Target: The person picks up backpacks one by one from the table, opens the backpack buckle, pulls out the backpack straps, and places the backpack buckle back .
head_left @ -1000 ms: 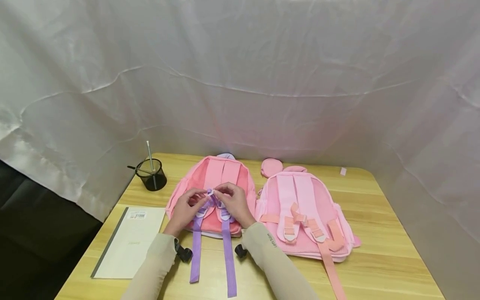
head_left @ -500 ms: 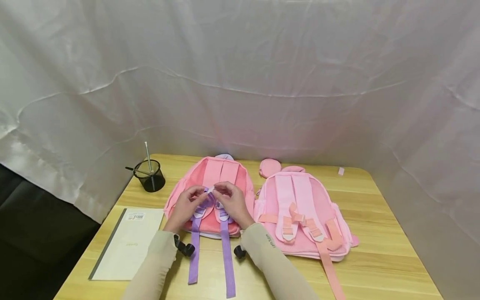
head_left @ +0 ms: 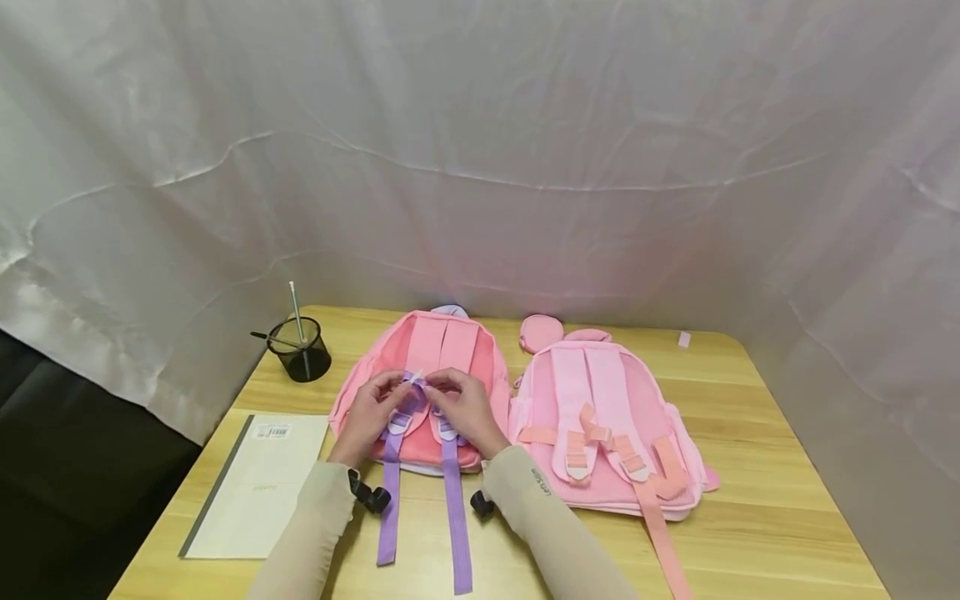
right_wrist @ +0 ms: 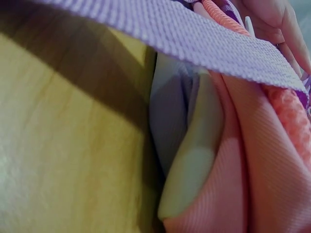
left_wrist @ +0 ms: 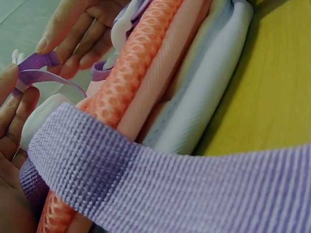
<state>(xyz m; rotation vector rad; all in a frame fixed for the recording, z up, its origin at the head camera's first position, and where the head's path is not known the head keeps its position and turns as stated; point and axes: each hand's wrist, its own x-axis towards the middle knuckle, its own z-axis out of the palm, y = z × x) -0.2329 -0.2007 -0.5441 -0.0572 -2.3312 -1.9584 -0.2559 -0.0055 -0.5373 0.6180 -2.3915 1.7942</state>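
A coral-pink backpack (head_left: 390, 357) lies with its shoulder straps up. Over its middle, my left hand (head_left: 366, 423) pinches a small white plastic buckle (head_left: 416, 378) threaded with purple webbing. Fingertips of my right hand (head_left: 467, 408) pinch the purple strap (left_wrist: 41, 60) beside that buckle, as the left wrist view shows. Two long purple strap tails (head_left: 458, 525) hang from white adjusters toward the front of the table. In the right wrist view, purple webbing (right_wrist: 194, 34) crosses in front of the bag's side and hides most of the right hand.
A lighter pink backpack (head_left: 648, 392) with orange straps lies touching on the right, a round pink pouch (head_left: 541, 333) behind it. At left are a notebook (head_left: 258, 492) and a black mesh pen cup (head_left: 306, 364). Grey curtain (head_left: 480, 150) surrounds the wooden table (head_left: 772, 500).
Both hands stay over the coral-pink backpack with small finger movements. The white buckle between them has shifted slightly left and turned. Both backpacks lie in place.
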